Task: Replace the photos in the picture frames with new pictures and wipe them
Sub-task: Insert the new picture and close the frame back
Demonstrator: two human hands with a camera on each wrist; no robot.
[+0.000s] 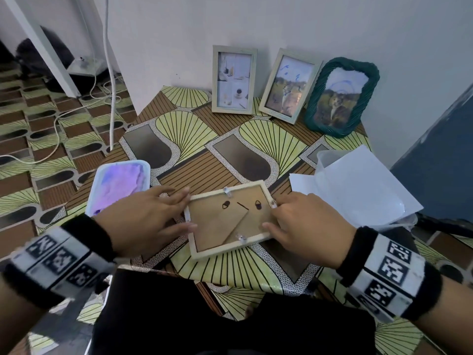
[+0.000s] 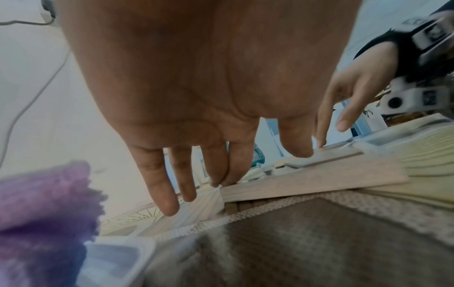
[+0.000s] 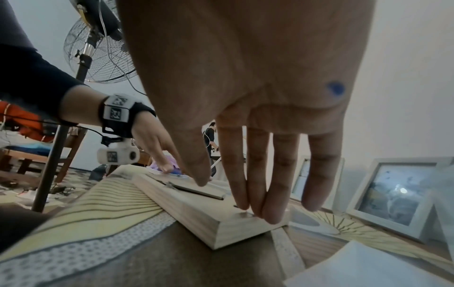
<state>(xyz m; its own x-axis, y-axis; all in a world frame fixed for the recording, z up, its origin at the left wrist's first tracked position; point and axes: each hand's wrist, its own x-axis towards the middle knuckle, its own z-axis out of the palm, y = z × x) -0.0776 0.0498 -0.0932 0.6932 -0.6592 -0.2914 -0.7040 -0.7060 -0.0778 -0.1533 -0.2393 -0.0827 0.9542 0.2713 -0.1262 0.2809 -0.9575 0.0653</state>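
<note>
A light wooden picture frame (image 1: 204, 252) lies face down on the patterned table, its brown backing board (image 1: 220, 226) and small metal clips up. My left hand (image 1: 179, 208) lies flat at the frame's left edge, its straight fingers (image 2: 228, 174) touching the wood. My right hand (image 1: 279, 213) is at the right edge: its fingertips (image 3: 270, 213) press on the far right corner by a clip and the thumb rests on the backing. Neither hand grips anything. A purple cloth (image 1: 120, 185) sits in a white tub (image 1: 146, 165) to the left.
Three framed pictures lean on the wall at the back: a pale one (image 1: 234, 79), a second pale one (image 1: 289, 85) and a green woven one (image 1: 341, 97). White sheets (image 1: 358, 185) lie at the right on a clear plastic container. Cables run over the floor on the left.
</note>
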